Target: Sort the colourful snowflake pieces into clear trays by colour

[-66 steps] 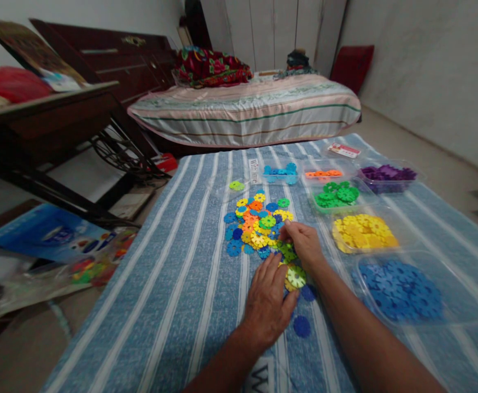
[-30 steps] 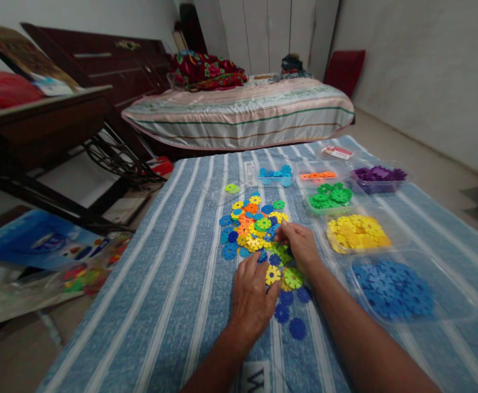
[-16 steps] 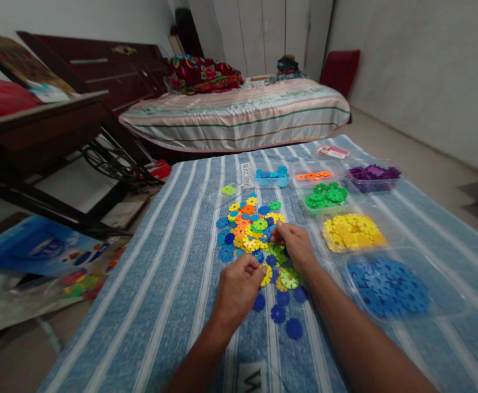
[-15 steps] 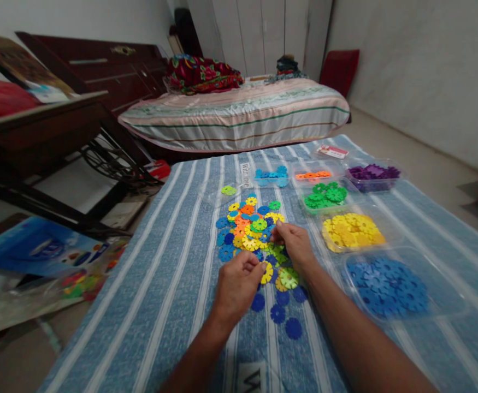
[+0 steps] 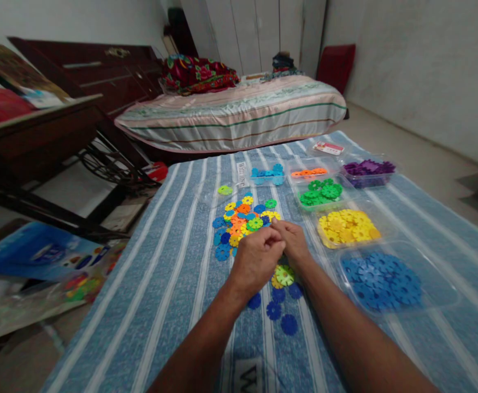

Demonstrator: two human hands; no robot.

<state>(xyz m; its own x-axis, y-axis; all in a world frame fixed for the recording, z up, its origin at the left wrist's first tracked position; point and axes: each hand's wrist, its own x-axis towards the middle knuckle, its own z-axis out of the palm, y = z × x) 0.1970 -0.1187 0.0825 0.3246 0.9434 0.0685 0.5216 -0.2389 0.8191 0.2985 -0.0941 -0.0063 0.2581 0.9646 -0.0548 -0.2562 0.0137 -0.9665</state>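
Observation:
My left hand [image 5: 258, 257] is closed, its fingers curled inward over the middle of a loose pile of notched plastic discs [image 5: 236, 222]. Its fingertips meet my right hand [image 5: 294, 240], which is also closed with the fingers pressed together. Whatever lies between the fingers of either hand is hidden. The pile mixes orange, yellow, green and blue pieces. Just below the hands lie a lime-green disc [image 5: 284, 275] and several dark blue discs [image 5: 289, 324]. To the right stands a clear tub of yellow discs [image 5: 347, 228].
Other clear tubs hold large blue discs [image 5: 380, 281], green discs [image 5: 321, 192], purple discs [image 5: 369, 168], orange discs [image 5: 309, 172] and light blue discs [image 5: 268, 173]. A lime disc [image 5: 224, 190] sits on a clear lid at the left. Beyond the striped cloth [image 5: 173, 256] stands a bed [image 5: 230, 117].
My left hand has moved up and right to meet my right hand. The yellow disc seen at its fingertips before is now out of sight. The view has shifted slightly.

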